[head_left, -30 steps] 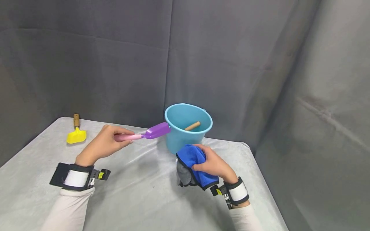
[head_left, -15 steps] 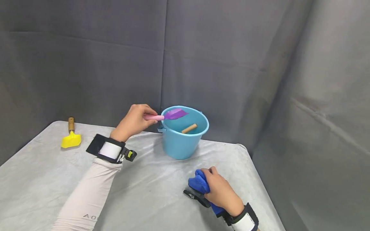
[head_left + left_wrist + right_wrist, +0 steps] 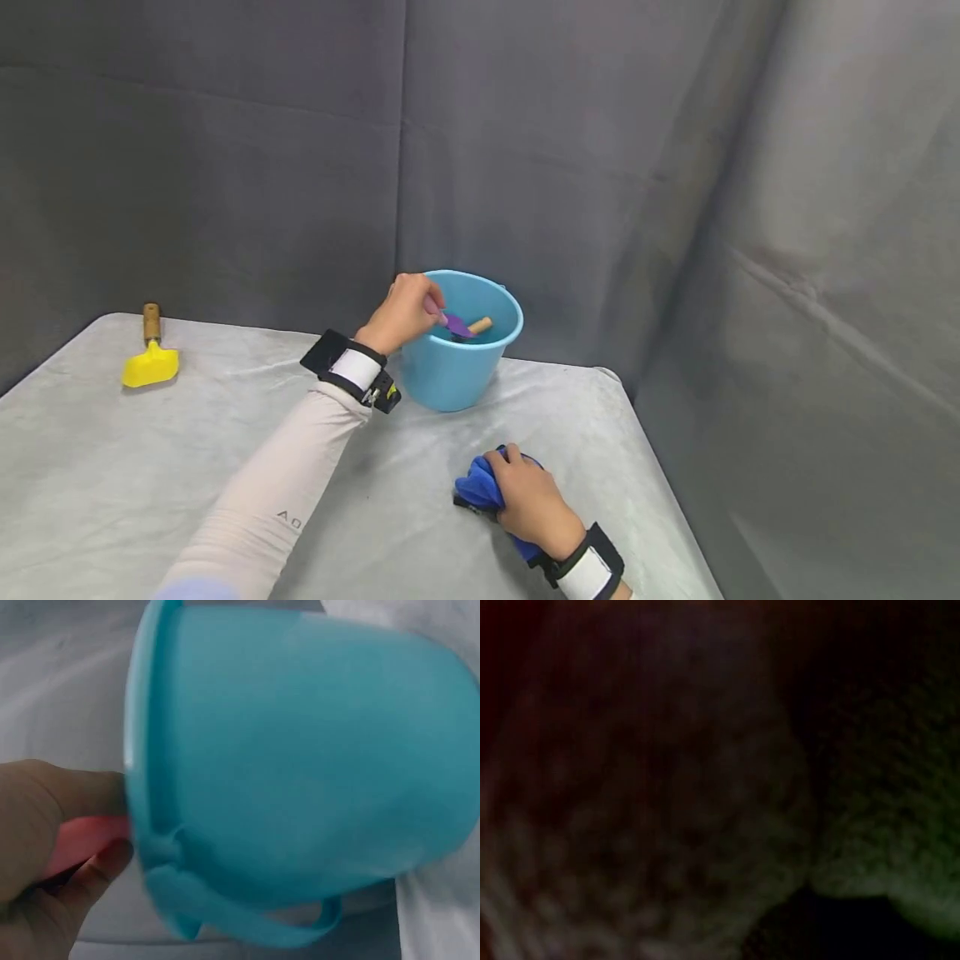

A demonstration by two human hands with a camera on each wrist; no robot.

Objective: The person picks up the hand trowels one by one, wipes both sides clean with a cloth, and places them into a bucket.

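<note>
My left hand [image 3: 408, 310] pinches the pink handle of a toy shovel at the left rim of a light blue bucket [image 3: 448, 375]. The shovel's purple blade [image 3: 458, 326] points down inside the bucket, beside a wooden handle [image 3: 481, 325]. In the left wrist view, thumb and fingers hold the pink handle [image 3: 88, 836] right at the bucket's rim. Near the front, my right hand [image 3: 531, 505] grips a bunched blue cloth [image 3: 481, 485] with black edging, low over the table. The right wrist view is dark, filled by blurred fabric.
A yellow toy shovel [image 3: 152, 365] with a wooden handle lies at the table's back left. Grey curtains [image 3: 225, 167] hang behind the table and along its right side. The bucket's handle [image 3: 255, 922] hangs down its side.
My left hand has carried the purple shovel rightward from beside the bucket, over the rim and blade-down into it. My right hand has brought the blue cloth away from the bucket, toward the front.
</note>
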